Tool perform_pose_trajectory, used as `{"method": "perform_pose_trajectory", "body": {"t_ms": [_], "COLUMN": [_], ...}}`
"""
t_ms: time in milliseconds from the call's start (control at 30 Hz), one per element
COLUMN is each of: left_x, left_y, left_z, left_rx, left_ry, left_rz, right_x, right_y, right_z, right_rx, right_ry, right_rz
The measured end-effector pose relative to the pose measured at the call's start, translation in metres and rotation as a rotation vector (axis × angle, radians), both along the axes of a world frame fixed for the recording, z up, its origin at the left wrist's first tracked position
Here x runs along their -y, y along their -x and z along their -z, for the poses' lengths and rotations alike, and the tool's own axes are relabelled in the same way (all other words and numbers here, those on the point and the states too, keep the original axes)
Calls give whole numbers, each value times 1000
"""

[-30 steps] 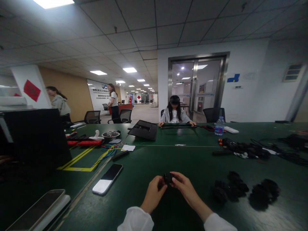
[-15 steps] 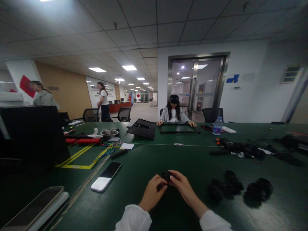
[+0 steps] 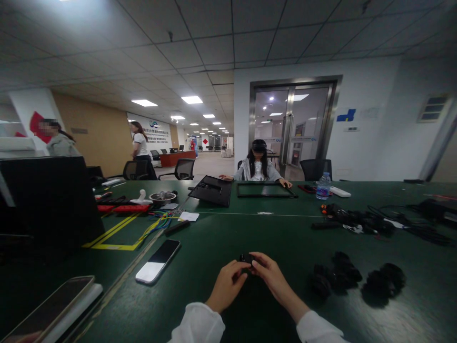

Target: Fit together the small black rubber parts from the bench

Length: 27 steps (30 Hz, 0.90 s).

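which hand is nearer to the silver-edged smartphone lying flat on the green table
Left. The left hand is to the right of the smartphone; the right hand is farther right.

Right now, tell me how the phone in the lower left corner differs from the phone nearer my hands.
The corner phone rests on a white object; the nearer phone lies directly on the green table. The nearer phone's screen has a bright white patch over its lower part, while the corner phone's screen looks darker. The corner phone is cut off by the picture's edge; the nearer phone shows whole. Both lie screen up, slanting the same way.
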State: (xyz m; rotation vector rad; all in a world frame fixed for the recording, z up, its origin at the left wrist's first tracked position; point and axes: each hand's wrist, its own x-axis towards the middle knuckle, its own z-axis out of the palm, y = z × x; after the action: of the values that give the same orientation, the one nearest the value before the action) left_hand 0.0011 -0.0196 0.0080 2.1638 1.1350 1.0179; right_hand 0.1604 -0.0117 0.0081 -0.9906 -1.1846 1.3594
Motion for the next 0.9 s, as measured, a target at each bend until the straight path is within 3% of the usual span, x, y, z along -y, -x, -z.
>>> {"method": "perform_pose_trajectory", "body": {"t_ms": [433, 700, 900], "left_x": [0, -3, 0], "left_y": [1, 0, 0], "left_z": [0, 5, -3], "left_rx": [37, 93, 123], "left_ry": [121, 210, 252], "left_rz": [10, 14, 39], "right_x": [0, 7, 5], "right_y": [-3, -3, -3], "right_z": [3, -8, -5], "right_rx": [10, 69, 74], "right_ry": [-33, -8, -6], "right_rz": [-66, -86, -87]}}
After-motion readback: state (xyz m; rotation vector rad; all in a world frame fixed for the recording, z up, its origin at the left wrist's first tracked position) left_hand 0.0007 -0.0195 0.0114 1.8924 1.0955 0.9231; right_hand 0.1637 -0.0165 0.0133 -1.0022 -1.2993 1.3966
